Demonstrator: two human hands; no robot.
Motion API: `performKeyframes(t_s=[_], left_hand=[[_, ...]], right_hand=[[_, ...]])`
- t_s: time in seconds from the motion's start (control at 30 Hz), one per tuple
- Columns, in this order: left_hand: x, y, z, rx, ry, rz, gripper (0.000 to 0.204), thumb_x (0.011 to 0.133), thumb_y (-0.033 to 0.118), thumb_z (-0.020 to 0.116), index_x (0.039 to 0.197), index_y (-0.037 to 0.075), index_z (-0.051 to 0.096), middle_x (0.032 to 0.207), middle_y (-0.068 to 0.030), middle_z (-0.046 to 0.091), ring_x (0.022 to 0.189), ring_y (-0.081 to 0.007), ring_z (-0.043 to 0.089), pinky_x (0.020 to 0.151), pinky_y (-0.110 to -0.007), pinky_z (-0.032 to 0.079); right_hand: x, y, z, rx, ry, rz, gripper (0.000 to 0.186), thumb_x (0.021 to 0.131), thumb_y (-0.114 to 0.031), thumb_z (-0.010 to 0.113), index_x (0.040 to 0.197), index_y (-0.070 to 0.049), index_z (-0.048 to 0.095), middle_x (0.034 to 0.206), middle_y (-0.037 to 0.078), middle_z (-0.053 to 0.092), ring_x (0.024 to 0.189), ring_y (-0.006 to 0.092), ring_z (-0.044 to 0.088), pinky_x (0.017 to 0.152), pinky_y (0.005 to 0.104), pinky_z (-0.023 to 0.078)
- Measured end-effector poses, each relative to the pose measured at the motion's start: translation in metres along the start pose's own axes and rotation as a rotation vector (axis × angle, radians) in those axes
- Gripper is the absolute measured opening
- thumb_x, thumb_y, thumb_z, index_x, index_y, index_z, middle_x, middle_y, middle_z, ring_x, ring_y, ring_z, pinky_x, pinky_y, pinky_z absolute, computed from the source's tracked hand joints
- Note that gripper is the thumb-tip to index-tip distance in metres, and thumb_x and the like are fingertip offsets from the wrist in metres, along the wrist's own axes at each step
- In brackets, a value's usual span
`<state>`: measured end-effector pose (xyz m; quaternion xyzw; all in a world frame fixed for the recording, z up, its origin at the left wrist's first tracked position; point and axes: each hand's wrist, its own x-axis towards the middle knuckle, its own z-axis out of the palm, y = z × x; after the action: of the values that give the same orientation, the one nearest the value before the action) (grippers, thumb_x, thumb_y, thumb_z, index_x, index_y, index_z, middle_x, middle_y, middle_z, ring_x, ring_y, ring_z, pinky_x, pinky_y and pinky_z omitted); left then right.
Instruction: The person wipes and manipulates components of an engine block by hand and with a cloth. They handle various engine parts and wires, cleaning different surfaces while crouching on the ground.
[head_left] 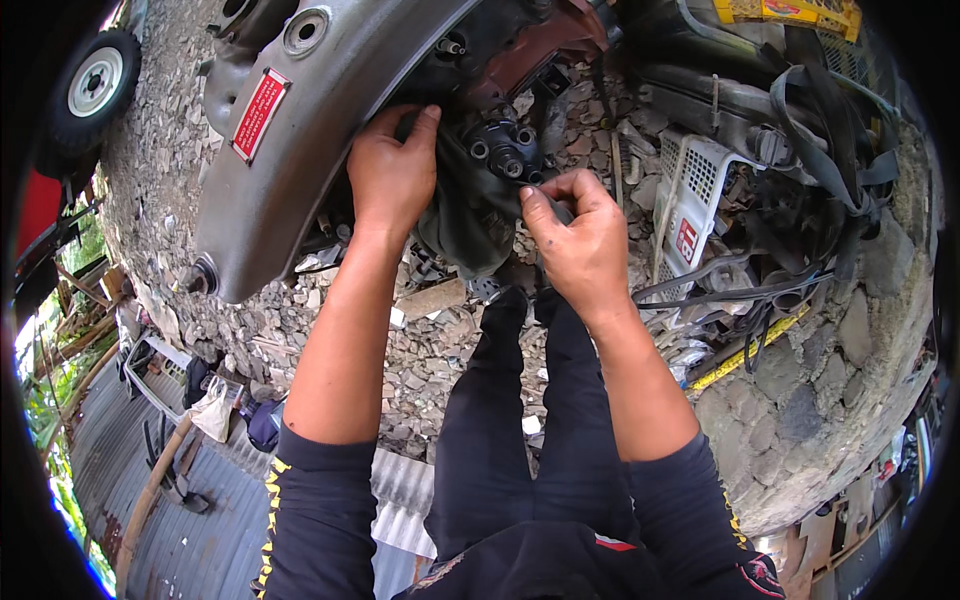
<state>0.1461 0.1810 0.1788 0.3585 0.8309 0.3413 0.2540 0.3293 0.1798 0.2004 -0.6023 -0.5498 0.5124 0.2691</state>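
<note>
A large grey metal engine cover (pixel 340 110) with a red label slants across the upper left. My left hand (pixel 393 180) reaches to its inner edge, thumb raised; the other fingers are mostly hidden against the dark engine side. To its right is a black metal part (pixel 505 150) with several round ports. My right hand (pixel 585 235) is closed in a pinch just below that part, thumb against the forefinger. Whatever is between those fingertips is too small to make out. Dark green cloth (pixel 465 235) hangs between my hands.
Broken stone (pixel 430 355) covers the ground around my legs. At right stand a white plastic crate (pixel 695 205), black straps (pixel 845 150) and a yellow strip (pixel 750 350). A wheel (pixel 97 85) shows at upper left. Corrugated metal sheets (pixel 210 500) lie lower left.
</note>
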Motion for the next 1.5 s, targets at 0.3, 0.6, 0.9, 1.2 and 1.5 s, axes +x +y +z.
performKeyframes(t_s=[0.3, 0.6, 0.9, 1.2, 1.5], left_hand=[[-0.015, 0.009, -0.014, 0.037, -0.099, -0.071, 0.03, 0.084, 0.029, 0.066, 0.097, 0.003, 0.068, 0.081, -0.0195, 0.068, 0.08, -0.0312, 0.066, 0.077, -0.035, 0.049], [-0.043, -0.009, -0.009, -0.002, -0.233, -0.104, 0.022, 0.085, 0.023, 0.065, 0.095, 0.004, 0.066, 0.087, -0.013, 0.068, 0.083, -0.0215, 0.064, 0.079, -0.033, 0.048], [-0.044, -0.009, -0.004, 0.012, -0.089, -0.141, 0.02, 0.087, 0.02, 0.062, 0.1, 0.005, 0.064, 0.094, -0.0153, 0.067, 0.088, -0.031, 0.064, 0.079, -0.036, 0.049], [-0.065, 0.004, -0.028, 0.188, -0.276, 0.394, 0.037, 0.079, -0.002, 0.058, 0.108, 0.019, 0.065, 0.081, -0.0069, 0.055, 0.073, -0.0272, 0.06, 0.062, -0.036, 0.048], [-0.046, 0.013, -0.042, 0.281, -0.392, 0.512, 0.036, 0.079, 0.004, 0.058, 0.109, 0.023, 0.066, 0.081, -0.0097, 0.055, 0.073, -0.0325, 0.062, 0.063, -0.043, 0.052]], right_hand=[[0.065, -0.036, -0.015, -0.08, -0.28, 0.312, 0.015, 0.071, -0.011, 0.065, 0.078, 0.002, 0.061, 0.06, 0.003, 0.056, 0.052, 0.0105, 0.048, 0.051, 0.0273, 0.042], [0.074, -0.037, -0.023, -0.241, -0.419, 0.27, 0.014, 0.073, -0.01, 0.068, 0.081, 0.0, 0.061, 0.071, 0.004, 0.059, 0.064, 0.0132, 0.052, 0.059, 0.0287, 0.043], [0.074, -0.024, -0.011, 0.022, -0.33, 0.337, 0.014, 0.074, -0.008, 0.066, 0.085, -0.001, 0.06, 0.07, 0.0, 0.055, 0.062, 0.0086, 0.047, 0.055, 0.0257, 0.038], [0.064, -0.022, -0.02, -0.006, -0.386, 0.269, 0.009, 0.077, -0.003, 0.06, 0.086, -0.003, 0.061, 0.068, -0.002, 0.052, 0.062, 0.0081, 0.044, 0.056, 0.0261, 0.036], [0.049, -0.012, -0.048, -0.496, -0.536, -0.476, 0.031, 0.085, -0.002, 0.051, 0.109, -0.011, 0.068, 0.088, 0.01, 0.06, 0.081, 0.0253, 0.061, 0.072, 0.0375, 0.048]])
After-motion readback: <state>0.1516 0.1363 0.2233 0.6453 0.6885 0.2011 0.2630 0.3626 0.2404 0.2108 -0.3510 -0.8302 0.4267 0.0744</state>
